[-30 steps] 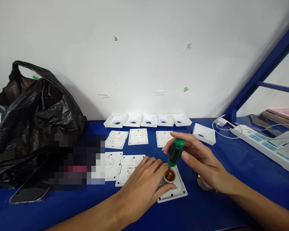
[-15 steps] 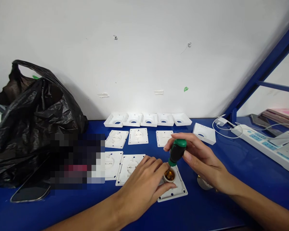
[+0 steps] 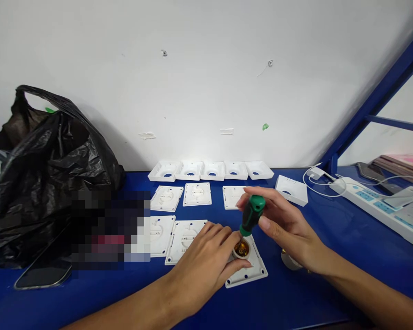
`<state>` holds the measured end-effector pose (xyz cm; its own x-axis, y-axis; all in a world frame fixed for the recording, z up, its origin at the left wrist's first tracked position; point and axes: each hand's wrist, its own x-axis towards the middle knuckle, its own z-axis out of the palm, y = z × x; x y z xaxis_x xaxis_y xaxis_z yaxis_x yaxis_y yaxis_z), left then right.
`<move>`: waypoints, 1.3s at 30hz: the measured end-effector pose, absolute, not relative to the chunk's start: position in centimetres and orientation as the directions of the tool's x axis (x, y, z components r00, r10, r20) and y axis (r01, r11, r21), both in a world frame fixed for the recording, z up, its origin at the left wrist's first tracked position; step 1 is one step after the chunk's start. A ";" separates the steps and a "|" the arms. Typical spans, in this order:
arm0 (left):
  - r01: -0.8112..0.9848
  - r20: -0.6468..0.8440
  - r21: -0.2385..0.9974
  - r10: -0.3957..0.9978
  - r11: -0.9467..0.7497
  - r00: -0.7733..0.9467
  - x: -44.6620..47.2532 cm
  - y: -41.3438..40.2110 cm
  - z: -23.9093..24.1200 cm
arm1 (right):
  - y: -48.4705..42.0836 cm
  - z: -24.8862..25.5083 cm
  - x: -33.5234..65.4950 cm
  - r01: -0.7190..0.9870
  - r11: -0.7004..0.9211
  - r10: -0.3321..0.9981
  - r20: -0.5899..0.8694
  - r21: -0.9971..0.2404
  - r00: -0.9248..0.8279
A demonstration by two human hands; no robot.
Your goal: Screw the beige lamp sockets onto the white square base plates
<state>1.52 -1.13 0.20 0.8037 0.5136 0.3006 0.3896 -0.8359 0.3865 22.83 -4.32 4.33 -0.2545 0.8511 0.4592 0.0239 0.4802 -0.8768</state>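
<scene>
My right hand [image 3: 289, 229] has its fingers and thumb about the green and black handle of a screwdriver [image 3: 252, 215]. The tool leans slightly, its shaft running down into a round lamp socket [image 3: 241, 250] with a white rim and brass-coloured inside. Where the tip meets the socket is hard to see. My left hand [image 3: 209, 266] grips the socket's rim between thumb and fingers, on top of a square white plate [image 3: 251, 275] lying on the blue table. Beside my right wrist, partly covered by it, is another white and brass-coloured socket [image 3: 291, 261].
More white plates [image 3: 197, 194] lie behind and left of my hands. White square housings [image 3: 212, 171] line the wall, with another housing [image 3: 292, 189] at right. A black plastic bag [image 3: 55, 174] and a phone [image 3: 44, 272] are left; a power strip [image 3: 382, 206] with cables lies right.
The screwdriver handle has turned and tilted a little, and my right fingers have shifted slightly around it. My left hand keeps its grip on the socket.
</scene>
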 end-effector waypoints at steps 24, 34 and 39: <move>0.374 0.336 0.416 0.522 -0.829 0.784 1.6 -1.1 0.3 | -4.4 4.6 23.1 -0.040 0.459 0.858 0.454 -0.888 -0.241; 0.378 0.375 0.555 0.629 -0.741 0.681 1.4 -0.6 -0.7 | -1.5 6.1 25.7 -0.053 0.475 0.879 0.470 -0.878 0.086; 0.305 0.316 0.746 0.717 -0.592 0.621 1.7 -0.1 -1.0 | -0.1 5.1 27.8 0.013 0.484 0.856 0.476 -0.875 0.200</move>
<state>1.74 -0.12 -0.96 0.6209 0.7173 0.3161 0.3047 -0.5924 0.7458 27.76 -0.10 5.08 0.1999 0.8563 0.4762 0.0126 0.4837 -0.8751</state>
